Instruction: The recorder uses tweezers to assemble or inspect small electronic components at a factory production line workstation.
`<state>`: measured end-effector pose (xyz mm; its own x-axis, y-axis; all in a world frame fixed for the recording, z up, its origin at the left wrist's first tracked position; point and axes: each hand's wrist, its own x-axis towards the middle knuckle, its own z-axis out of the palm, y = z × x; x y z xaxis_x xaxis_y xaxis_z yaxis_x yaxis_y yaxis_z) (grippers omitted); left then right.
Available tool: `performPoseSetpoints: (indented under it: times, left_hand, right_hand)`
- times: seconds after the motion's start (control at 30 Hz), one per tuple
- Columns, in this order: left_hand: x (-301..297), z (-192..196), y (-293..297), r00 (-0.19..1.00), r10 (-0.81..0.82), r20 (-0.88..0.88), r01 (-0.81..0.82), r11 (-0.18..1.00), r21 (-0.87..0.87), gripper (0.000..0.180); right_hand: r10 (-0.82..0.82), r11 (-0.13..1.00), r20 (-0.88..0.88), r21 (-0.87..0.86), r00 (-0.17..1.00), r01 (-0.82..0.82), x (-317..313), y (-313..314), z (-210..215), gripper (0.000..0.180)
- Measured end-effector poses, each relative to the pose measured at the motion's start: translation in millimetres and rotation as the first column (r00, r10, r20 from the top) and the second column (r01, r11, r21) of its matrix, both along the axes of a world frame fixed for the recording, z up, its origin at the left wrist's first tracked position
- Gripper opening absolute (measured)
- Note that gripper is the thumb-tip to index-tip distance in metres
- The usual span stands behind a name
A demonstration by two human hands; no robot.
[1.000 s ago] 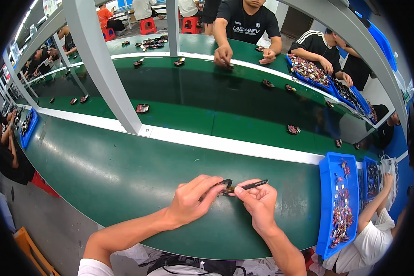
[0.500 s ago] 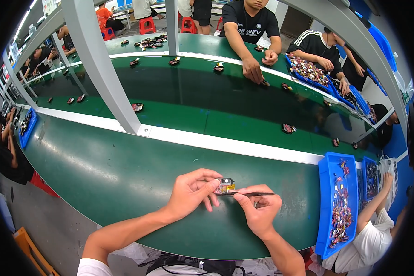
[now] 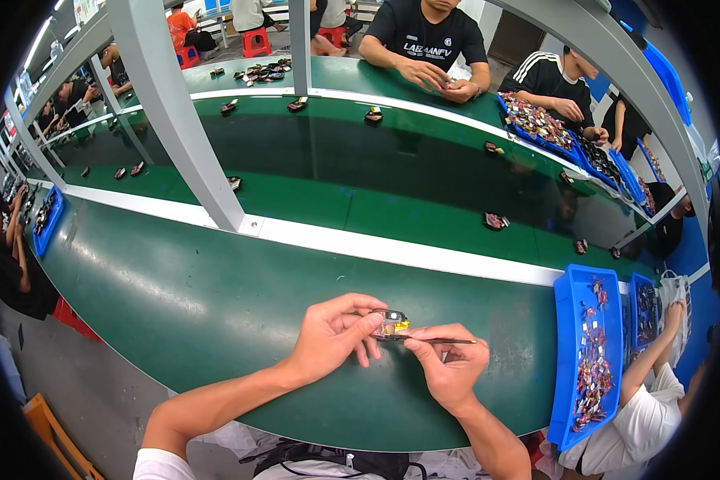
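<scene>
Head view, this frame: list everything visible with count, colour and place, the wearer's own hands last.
Small part: one, yellow and dark, pinched in the left fingertips.
Thin tool: one, dark, gripped by the right hand, tip at the part.
Workbench: green, curved, in front of the wearer.
Conveyor belt: dark green, beyond the white rail, carrying scattered small parts.
Blue trays: several, at right, filled with small parts.
Grey posts: two clearly seen, upper left.
Other workers: several, seated around the line.
Left hand: holding the part.
Right hand: holding the tool.
</scene>
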<state>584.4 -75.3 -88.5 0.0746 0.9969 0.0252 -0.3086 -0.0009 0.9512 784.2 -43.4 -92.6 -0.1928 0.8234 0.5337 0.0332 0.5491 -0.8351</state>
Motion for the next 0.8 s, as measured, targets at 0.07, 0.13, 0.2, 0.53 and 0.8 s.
performPoseSetpoints:
  times: [0.07,0.13,0.2,0.53,0.8]
  left_hand:
    - [0.1,0.4,-0.2,1.0,-0.002,0.0,0.002,1.0,0.002,0.025]
    - [0.0,0.5,0.2,1.0,-0.004,0.001,0.004,1.0,0.002,0.025]
    - [0.1,0.4,0.4,1.0,-0.006,0.002,0.006,1.0,0.003,0.026]
    - [3.0,-0.4,-1.1,1.0,0.011,-0.028,-0.01,0.999,0.032,0.025]
    - [1.2,0.4,0.1,0.999,0.044,-0.031,-0.043,0.999,0.033,0.024]
  right_hand:
    - [0.001,1.0,0.003,0.009,1.0,-0.001,-0.1,0.1,0.4,0.011]
    - [-0.004,1.0,0.018,0.024,1.0,0.003,0.1,0.2,0.2,0.011]
    - [-0.008,0.999,0.033,0.039,0.999,0.006,0.1,0.2,0.4,0.011]
    - [-0.022,1.0,0.032,-0.019,0.999,0.023,2.3,0.6,1.4,0.012]
    - [-0.013,1.0,0.027,-0.002,1.0,0.013,0.7,1.7,0.6,0.014]
